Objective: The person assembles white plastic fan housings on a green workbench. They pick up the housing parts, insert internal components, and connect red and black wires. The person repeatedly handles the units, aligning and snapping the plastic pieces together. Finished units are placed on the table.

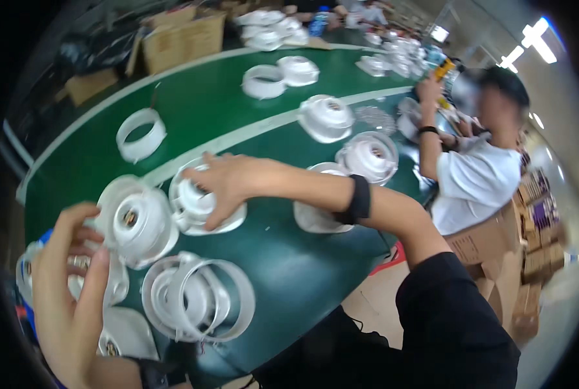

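My right hand (232, 183) reaches over a white plastic round housing (195, 202), thumb and fingers spread across its top; whether it grips the housing is hard to tell. My left hand (75, 272) is open, its fingers bent and thumb apart. Close by those fingertips, a larger white housing (148, 227) leans on its side with a brassy centre. In front of it lies another white housing with a loose white ring (245, 292) resting tilted on top. More white housings (128, 330) sit beside and partly behind my left hand and wrist.
A green table (289, 259) carries a pale dividing strip (237, 137). Beyond are a white ring (140, 135), another ring (263, 82) and several housings (326, 118). At right, a co-worker (481, 152) holds a yellow tool (443, 70). Cardboard boxes (184, 44) stand at the far left.
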{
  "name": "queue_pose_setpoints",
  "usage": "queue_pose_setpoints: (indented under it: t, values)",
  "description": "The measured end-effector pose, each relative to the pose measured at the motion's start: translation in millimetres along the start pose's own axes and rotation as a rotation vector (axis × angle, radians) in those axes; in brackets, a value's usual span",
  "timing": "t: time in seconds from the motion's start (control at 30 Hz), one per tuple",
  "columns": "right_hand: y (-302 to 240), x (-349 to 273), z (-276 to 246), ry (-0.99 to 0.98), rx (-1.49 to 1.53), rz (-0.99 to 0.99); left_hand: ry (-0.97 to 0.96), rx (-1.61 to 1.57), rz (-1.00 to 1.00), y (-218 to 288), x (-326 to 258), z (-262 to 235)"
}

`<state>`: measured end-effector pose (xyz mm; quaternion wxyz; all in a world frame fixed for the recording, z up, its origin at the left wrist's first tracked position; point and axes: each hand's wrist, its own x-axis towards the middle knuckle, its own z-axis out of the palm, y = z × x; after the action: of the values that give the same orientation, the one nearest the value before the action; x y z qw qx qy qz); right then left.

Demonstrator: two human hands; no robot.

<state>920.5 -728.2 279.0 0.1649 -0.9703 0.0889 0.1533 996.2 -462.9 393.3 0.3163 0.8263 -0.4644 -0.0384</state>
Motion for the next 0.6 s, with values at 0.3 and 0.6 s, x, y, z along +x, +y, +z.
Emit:
queue_pose_setpoints:
  t: [0.3,0.6]
  values:
    - [39.4,92.9,-71.6,0.108,-0.262,0.308,-0.158,-0.068,-0.034,-14.0,10.5,6.0]
    - [104.5,191.3,-72.6,0.307,0.12,0.436,0.002,-0.004,0.034,10.5,4.4,-3.2]
